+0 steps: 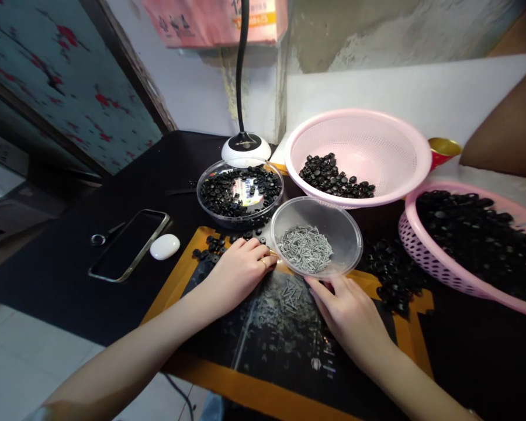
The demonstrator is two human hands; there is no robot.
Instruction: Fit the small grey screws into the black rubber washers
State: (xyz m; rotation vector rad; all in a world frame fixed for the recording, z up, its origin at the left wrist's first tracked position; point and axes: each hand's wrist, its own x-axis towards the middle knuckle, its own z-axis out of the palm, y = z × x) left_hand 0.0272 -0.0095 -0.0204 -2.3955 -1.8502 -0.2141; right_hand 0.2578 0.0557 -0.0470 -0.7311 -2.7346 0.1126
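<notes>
A clear round tub (353,231) holds many small grey metal pins (305,248). My right hand (344,301) is at the tub's near edge, its thumb and fingers close together; what they hold, if anything, is hidden. Left of the tub, my left hand (241,269) lies palm down with curled fingers, a ring on one of them, beside loose black parts (210,248). Its fingertips are hidden, and a thin gold-coloured thing shows near them. A small pile of pins (291,294) lies between my hands on a dark mat (280,345) edged with orange tape.
Black parts fill a clear dish (200,202) by a lamp base (246,153). A pink basket (403,140) and a second pink basket (438,251) hold black parts. At left are a phone (129,245), a white oval case (165,247) and a metal ring (98,239).
</notes>
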